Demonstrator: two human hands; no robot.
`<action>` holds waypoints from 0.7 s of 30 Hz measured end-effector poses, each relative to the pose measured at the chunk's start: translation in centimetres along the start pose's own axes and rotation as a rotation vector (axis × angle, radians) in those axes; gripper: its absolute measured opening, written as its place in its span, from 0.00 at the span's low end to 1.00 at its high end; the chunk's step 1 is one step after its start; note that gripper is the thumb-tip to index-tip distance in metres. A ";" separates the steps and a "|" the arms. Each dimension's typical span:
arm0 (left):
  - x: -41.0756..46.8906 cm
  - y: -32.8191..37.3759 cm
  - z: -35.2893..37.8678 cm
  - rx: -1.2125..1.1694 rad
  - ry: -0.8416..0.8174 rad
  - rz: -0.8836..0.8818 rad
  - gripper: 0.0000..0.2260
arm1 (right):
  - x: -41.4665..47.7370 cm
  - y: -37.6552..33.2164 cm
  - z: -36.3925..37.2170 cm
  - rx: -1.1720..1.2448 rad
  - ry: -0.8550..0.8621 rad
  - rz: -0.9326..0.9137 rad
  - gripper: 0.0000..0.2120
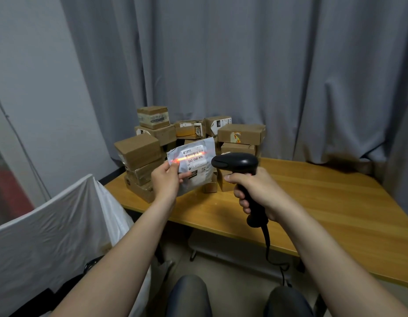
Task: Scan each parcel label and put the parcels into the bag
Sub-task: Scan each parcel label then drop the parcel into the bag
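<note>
the left hand [163, 179] pinched a grey parcel [194, 165] above the counter [312, 202], the right hand [255, 191] gripped the scanner [236, 162], its red beam crossing the label [195, 156]; the white bag [50, 225] stood left.

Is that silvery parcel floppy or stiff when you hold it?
Probably floppy: the grey plastic mailer looks thin and wrinkled. Likely light, since the left hand holds it up by one edge. Its shiny film may be slippery.
</note>
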State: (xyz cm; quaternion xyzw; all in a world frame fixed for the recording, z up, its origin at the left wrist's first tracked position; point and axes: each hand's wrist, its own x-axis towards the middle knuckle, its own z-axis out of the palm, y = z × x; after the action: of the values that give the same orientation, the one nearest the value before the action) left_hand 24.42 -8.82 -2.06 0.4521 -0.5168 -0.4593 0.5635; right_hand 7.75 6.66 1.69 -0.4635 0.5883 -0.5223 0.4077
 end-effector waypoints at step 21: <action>-1.4 0.4 -6.4 0.175 0.050 0.064 0.11 | 2.5 2.9 2.3 -0.013 0.113 -0.014 0.06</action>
State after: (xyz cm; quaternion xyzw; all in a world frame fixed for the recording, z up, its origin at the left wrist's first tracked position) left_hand 30.76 -7.18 -2.28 0.4941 -0.5548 -0.3829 0.5490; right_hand 9.01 3.80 -1.47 -0.4403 0.6105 -0.5465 0.3671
